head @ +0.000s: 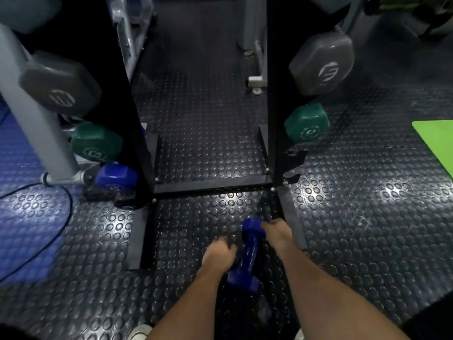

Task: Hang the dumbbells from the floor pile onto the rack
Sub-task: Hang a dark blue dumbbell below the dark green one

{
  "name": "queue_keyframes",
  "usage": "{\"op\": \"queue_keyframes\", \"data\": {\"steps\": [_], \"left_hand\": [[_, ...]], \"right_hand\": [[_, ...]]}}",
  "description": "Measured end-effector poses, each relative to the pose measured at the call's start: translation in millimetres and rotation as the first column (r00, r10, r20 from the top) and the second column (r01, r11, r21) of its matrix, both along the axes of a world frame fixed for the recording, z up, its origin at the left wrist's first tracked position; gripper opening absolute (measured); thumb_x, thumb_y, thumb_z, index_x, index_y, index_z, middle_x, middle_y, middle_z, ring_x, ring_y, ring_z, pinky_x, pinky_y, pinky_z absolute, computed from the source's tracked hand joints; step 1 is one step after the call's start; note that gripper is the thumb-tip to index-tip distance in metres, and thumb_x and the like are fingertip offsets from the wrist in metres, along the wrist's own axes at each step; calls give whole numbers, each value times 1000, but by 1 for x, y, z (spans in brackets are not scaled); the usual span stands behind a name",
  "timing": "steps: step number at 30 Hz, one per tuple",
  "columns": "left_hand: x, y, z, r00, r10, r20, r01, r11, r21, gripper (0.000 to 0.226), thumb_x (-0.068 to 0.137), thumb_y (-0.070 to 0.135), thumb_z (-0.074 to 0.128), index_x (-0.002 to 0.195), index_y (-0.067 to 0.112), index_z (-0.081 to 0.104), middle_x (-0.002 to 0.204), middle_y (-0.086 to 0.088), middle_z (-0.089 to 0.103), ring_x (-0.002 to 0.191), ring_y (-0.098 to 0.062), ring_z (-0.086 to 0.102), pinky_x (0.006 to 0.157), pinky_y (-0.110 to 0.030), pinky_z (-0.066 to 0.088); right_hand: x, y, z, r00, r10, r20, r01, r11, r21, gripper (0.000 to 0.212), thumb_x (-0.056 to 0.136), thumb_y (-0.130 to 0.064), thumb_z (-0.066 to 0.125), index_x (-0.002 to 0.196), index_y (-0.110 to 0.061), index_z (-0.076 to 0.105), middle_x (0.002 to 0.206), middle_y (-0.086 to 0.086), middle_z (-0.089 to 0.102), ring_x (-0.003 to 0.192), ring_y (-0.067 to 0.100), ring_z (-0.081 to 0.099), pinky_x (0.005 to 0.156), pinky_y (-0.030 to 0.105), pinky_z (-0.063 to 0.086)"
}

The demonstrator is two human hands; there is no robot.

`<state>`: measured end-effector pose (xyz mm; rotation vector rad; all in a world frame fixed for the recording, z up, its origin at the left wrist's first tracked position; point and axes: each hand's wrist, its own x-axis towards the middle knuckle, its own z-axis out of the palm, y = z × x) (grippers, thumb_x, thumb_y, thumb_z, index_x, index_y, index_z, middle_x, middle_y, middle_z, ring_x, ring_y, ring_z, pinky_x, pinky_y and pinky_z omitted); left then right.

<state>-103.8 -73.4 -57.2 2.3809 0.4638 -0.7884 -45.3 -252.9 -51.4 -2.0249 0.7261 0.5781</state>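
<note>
On floor: 1 blue dumbbell (248, 253), 2 hands

Two bare forearms reach forward and down from the bottom edge. The left hand (218, 253) is knuckles up, fingers curled downward, touching the handle of a dumbbell (248, 253). The right hand (277, 233) sits further forward, fingers curled onto the dumbbell's far head. Both wrists are roughly straight, and the arms angle slightly inward.
</note>
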Motion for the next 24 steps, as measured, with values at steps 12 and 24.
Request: {"op": "queue_keyframes", "data": {"steps": [12, 24], "left_hand": [[-38, -17, -8, 931, -32, -363, -78, 956, -282, 121, 44, 67, 92, 142, 19, 41, 140, 0, 52, 127, -20, 53, 112, -39, 45], [-40, -26, -20, 985, -50, -167, 2, 961, -275, 72, 53, 57, 85, 110, 27, 54, 110, 10, 60, 93, -3, 64, 79, -18, 55]], "right_hand": [[-24, 13, -29, 967, -61, -249, 139, 940, 312, 31, 90, -21, 77, 117, -13, 63, 118, 11, 68, 113, 34, 62, 89, 48, 51], [-38, 17, -37, 987, -71, -144, 116, 936, 332, 20, 93, -21, 72, 111, -18, 63, 110, 8, 72, 101, 27, 68, 89, 48, 57]]}}
